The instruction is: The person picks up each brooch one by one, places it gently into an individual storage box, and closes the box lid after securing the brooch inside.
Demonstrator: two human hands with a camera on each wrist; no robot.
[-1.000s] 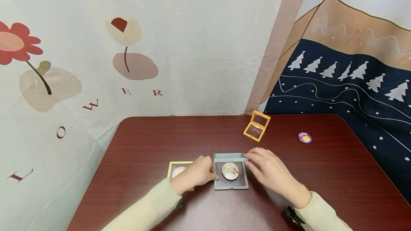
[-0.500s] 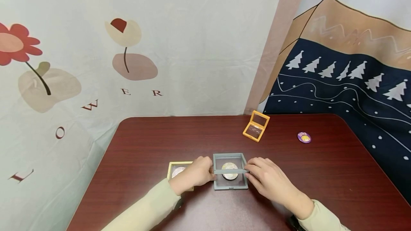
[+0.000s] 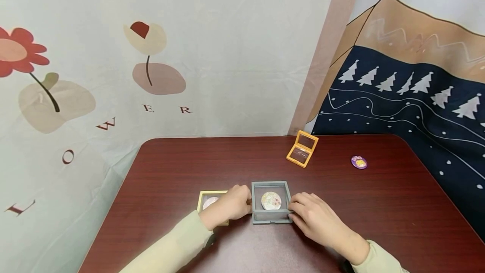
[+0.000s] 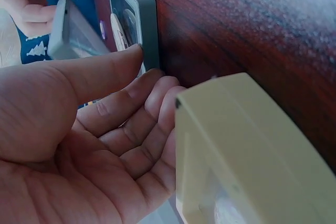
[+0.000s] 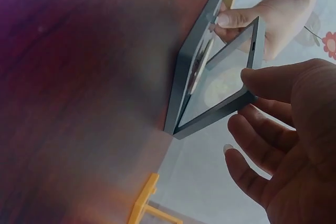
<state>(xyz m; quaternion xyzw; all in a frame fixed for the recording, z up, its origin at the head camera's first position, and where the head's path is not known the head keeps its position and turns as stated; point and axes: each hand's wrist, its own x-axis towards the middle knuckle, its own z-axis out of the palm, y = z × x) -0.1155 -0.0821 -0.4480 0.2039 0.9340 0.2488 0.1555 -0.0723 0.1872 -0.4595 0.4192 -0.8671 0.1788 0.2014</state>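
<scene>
A grey hinged case (image 3: pixel 271 218) lies on the table with a round patterned badge (image 3: pixel 271 200) inside. Its clear-windowed lid (image 5: pixel 245 99) is tilted partway down over the base. My right hand (image 3: pixel 316 218) pinches the lid's edge between thumb and fingers. At the other side, my left hand (image 3: pixel 234 203) holds the case's base (image 4: pixel 149 24) by its edge, thumb on the rim and fingers against the side. Under my left wrist a yellow case (image 3: pixel 202 195) with a pale round badge (image 3: pixel 209 202) is partly covered.
An orange case (image 3: pixel 302 148) stands unfolded near the table's back edge. To its right lies a purple round badge (image 3: pixel 358 162). Printed cloths hang behind the dark red table (image 3: pixel 182 159).
The grey lid has swung from nearly upright towards the front, lowering over the badge. My right hand has moved slightly nearer with it, while my left hand has stayed in place.
</scene>
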